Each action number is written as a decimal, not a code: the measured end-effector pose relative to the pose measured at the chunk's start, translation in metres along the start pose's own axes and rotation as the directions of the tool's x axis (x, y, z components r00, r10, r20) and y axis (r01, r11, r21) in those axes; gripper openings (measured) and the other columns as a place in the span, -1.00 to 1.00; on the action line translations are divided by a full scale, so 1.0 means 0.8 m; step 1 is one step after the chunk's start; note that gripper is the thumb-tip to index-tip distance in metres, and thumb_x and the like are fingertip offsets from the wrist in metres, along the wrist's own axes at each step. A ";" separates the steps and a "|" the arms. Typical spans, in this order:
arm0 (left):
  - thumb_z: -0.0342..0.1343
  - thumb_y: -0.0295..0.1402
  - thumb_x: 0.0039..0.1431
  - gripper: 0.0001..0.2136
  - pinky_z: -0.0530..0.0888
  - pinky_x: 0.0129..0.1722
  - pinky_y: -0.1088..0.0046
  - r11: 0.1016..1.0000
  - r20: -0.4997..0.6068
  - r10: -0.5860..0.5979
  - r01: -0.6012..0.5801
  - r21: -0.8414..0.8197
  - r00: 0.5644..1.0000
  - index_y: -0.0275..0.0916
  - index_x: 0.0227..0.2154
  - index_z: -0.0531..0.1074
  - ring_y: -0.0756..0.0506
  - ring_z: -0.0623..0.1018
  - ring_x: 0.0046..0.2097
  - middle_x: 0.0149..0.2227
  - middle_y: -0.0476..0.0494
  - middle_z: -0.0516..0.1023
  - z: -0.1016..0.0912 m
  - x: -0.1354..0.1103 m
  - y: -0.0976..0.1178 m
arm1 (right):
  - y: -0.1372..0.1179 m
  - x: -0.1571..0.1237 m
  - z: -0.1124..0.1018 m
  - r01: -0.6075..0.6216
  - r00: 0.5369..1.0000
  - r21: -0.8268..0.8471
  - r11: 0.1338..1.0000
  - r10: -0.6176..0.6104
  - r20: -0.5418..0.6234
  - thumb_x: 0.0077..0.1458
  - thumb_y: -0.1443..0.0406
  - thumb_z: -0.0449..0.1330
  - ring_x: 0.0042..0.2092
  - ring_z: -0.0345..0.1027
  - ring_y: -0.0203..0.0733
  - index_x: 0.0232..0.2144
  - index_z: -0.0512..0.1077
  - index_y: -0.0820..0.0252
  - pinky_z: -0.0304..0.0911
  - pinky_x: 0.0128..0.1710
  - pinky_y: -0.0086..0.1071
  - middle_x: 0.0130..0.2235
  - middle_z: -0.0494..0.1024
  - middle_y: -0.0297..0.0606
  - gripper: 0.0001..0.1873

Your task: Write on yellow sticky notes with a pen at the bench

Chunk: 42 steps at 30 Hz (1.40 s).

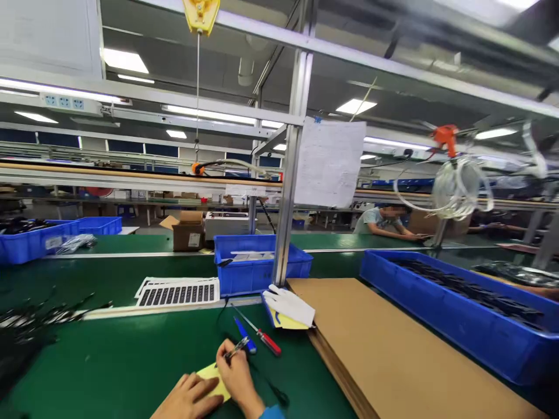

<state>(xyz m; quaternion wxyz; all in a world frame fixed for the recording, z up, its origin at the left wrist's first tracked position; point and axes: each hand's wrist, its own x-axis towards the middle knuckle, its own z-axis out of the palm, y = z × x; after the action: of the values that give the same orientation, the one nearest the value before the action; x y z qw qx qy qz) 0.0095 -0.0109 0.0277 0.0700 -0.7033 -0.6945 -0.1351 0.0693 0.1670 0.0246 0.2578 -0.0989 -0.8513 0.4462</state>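
A small yellow slip of paper [223,391] lies on the green table near the bottom of the view. My left hand [190,397] rests flat on its left part, fingers stretched out. In my right hand [234,372] is a pen [237,347], pinched between the fingers, its lower end over the paper. Just beyond that hand lie a blue pen-like tool [244,334] and a screwdriver [268,341] with a red handle. Past them, a white glove [290,305] sits on a small blue tray with yellow paper.
Stacked cardboard sheets [349,314] lie to the right, beside a long blue bin [437,308] of black parts. Ahead stand a blue bin [244,278] and printed label sheets [179,293]. Black cables [35,320] heap at left. A metal post [290,174] rises ahead; a person [382,221] sits farther back.
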 end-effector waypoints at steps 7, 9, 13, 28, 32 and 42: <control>0.03 -0.16 0.25 -0.54 0.33 0.09 0.11 0.987 0.163 -0.135 0.147 -0.061 0.977 -0.08 0.20 0.25 -0.27 0.38 0.11 0.25 -0.20 0.33 -0.043 0.000 0.034 | 0.001 -0.001 -0.013 -0.062 0.998 0.217 0.974 0.057 0.028 -0.10 0.13 0.06 -0.37 0.31 -0.14 -0.48 0.34 0.12 0.23 -0.33 -0.33 -0.46 0.43 -0.29 -0.79; -0.01 -0.12 0.29 -0.52 0.30 0.15 0.10 0.988 0.179 -0.133 0.144 -0.054 0.975 -0.14 0.22 0.23 -0.28 0.34 0.16 0.26 -0.26 0.30 -0.039 -0.001 0.030 | 0.008 0.000 -0.011 -0.108 0.994 0.247 0.963 0.097 0.056 -0.12 0.11 0.09 -0.41 0.27 -0.17 -0.49 0.35 0.12 0.21 -0.41 -0.36 -0.48 0.40 -0.31 -0.78; -0.09 -0.09 0.34 -0.47 0.26 0.22 0.20 0.991 0.194 -0.106 0.119 -0.055 0.975 -0.32 0.24 0.19 -0.25 0.33 0.20 0.25 -0.36 0.29 -0.029 -0.003 0.022 | 0.016 -0.004 -0.011 -0.204 0.978 0.256 0.945 0.185 0.095 -0.10 0.12 0.12 -0.54 0.16 -0.27 -0.53 0.30 0.12 0.08 -0.58 -0.44 -0.59 0.29 -0.40 -0.80; -0.22 -0.11 0.41 -0.43 0.12 0.32 0.25 0.999 0.200 0.029 -0.020 -0.045 0.979 -0.54 0.22 0.15 -0.31 0.20 0.32 0.27 -0.43 0.25 -0.015 0.003 0.004 | 0.010 0.022 -0.008 -0.277 0.952 0.172 0.945 0.247 0.179 0.04 0.11 0.14 -0.58 0.02 -0.35 -0.55 0.22 0.12 0.02 -0.60 -0.45 -0.62 0.16 -0.48 -0.73; -0.22 -0.11 0.40 -0.44 0.11 0.31 0.24 0.999 0.185 0.047 -0.042 -0.029 0.982 -0.53 0.21 0.17 -0.32 0.19 0.32 0.26 -0.43 0.25 -0.011 0.004 0.002 | 0.012 0.014 -0.004 -0.185 0.975 0.060 0.981 0.176 0.137 0.11 0.09 0.12 -0.54 0.03 -0.31 -0.56 0.22 0.12 0.02 -0.54 -0.40 -0.61 0.16 -0.45 -0.68; -0.25 -0.11 0.41 -0.44 0.09 0.29 0.26 0.999 0.169 0.052 -0.053 -0.001 0.984 -0.52 0.20 0.20 -0.31 0.23 0.29 0.25 -0.43 0.28 -0.009 0.006 0.002 | 0.009 0.015 -0.003 -0.164 0.974 0.022 0.986 0.159 0.163 0.11 0.08 0.11 -0.55 -0.03 -0.31 -0.60 0.14 0.10 -0.05 -0.54 -0.39 -0.62 0.08 -0.47 -0.63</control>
<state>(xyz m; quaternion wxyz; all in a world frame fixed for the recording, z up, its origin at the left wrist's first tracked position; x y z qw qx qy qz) 0.0107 -0.0085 0.0363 0.0156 -0.7302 -0.6792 -0.0720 0.0599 0.1781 0.0243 0.1527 -0.1268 -0.8504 0.4872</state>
